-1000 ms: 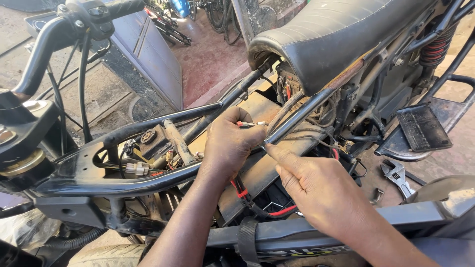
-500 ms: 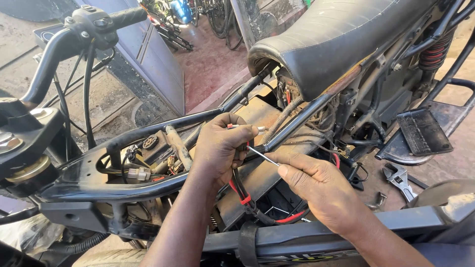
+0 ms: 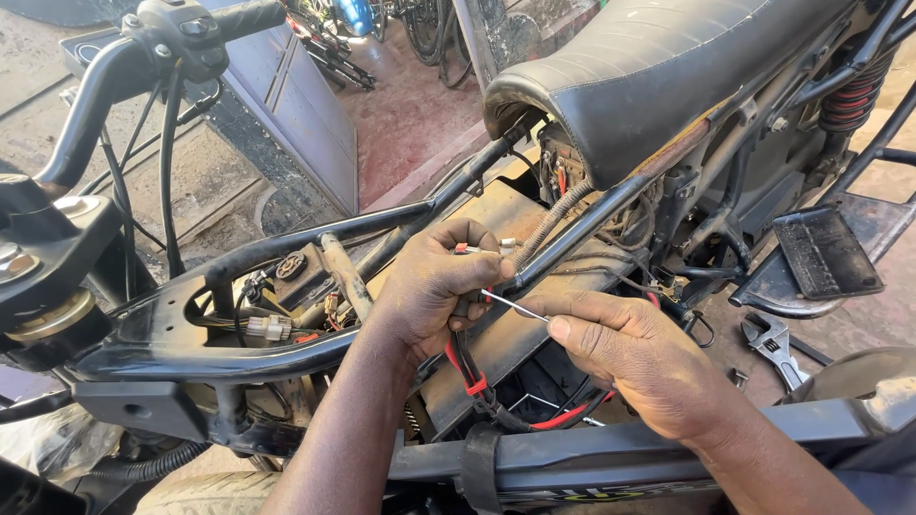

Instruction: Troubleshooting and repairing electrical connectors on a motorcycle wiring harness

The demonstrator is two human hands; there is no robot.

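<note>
My left hand [image 3: 434,286] grips a bundle of red and black wires [image 3: 469,367] over the bare frame of a motorcycle [image 3: 248,253], with a small red-and-white terminal [image 3: 482,248] pinched between its fingertips. My right hand [image 3: 634,353] is just to the right of it. It holds a thin metal pin [image 3: 513,305] whose tip points at the wire end in the left hand. The wires run down under both hands into the frame, ending in a red cable [image 3: 563,415].
A black seat [image 3: 658,76] rises at the upper right, handlebars [image 3: 143,48] at the upper left. A white connector [image 3: 269,327] and small parts sit inside the frame. An adjustable wrench [image 3: 773,345] lies on the ground at right, below a footrest [image 3: 825,253].
The view has shifted slightly right. My left hand has turned the wire end toward the right hand, and my right hand has brought the thin pin up to it.
</note>
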